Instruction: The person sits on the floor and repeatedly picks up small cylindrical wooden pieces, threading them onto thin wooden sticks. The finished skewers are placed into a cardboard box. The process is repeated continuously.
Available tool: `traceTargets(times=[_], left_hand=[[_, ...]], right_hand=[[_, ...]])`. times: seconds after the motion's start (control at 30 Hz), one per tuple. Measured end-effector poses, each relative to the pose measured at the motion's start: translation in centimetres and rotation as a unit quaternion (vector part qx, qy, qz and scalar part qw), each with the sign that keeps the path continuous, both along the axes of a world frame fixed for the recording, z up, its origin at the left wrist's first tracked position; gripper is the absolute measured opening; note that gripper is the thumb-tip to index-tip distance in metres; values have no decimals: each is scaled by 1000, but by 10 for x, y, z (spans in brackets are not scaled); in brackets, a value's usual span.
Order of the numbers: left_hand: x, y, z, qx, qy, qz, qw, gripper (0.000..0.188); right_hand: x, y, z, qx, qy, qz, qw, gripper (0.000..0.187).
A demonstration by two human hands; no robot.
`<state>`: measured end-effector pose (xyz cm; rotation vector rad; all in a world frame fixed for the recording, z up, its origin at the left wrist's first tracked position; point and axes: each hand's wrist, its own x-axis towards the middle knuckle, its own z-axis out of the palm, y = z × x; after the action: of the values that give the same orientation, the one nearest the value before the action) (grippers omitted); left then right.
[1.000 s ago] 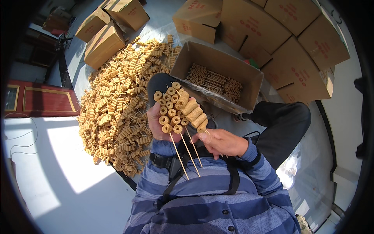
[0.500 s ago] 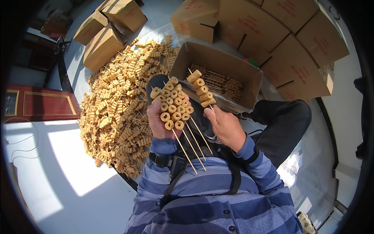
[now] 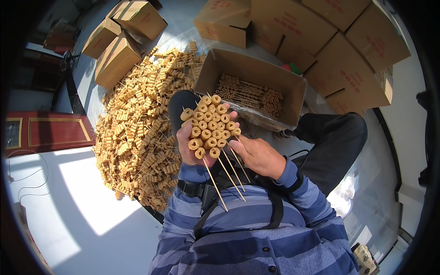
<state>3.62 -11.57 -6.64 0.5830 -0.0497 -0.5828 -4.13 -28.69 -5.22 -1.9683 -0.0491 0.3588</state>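
My left hand (image 3: 186, 150) is wrapped round a bundle of skewers (image 3: 210, 123) threaded with short golden-brown hollow rolls. The rolls' open ends face up, and several bare sticks stick out below toward my belly. At the bundle's right edge, my right hand (image 3: 262, 157) is closed, its thumb pressed by a skewer that lies against the others; its curled fingers are mostly hidden. Just beyond both hands stands an open cardboard box (image 3: 256, 64), with rows of the same skewers (image 3: 250, 93) laid inside it.
A large heap of loose skewers (image 3: 137, 123) covers the floor on the left. Cardboard boxes (image 3: 117, 59) stand behind it, and more stacked cartons (image 3: 341, 75) rise at the far right. My bent leg (image 3: 339, 142) lies right of the open box. A dark red panel (image 3: 59, 130) is at far left.
My right hand has brought its single skewer left and down, against the bundle in my left hand. The bundle now looks wider, and some left fingers show spread behind it.
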Motion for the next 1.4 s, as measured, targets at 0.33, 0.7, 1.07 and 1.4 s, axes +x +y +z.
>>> traceTargets(times=[0.33, 0.7, 1.07, 1.4], left_hand=[[56, -23, 35, 179, -102, -2, 979, 65], [178, -177, 10, 534, -629, -397, 401, 105], [177, -220, -187, 520, -617, -571, 154, 113], [169, -202, -253, 486, -624, -597, 133, 120]], right_hand=[[-8, -35, -1, 2, 13, -46, 999, 41], [-17, -73, -26, -10, 67, -71, 995, 38], [-2, -96, -35, -45, 16, -128, 991, 31], [13, -110, -43, -31, 93, -114, 989, 39]])
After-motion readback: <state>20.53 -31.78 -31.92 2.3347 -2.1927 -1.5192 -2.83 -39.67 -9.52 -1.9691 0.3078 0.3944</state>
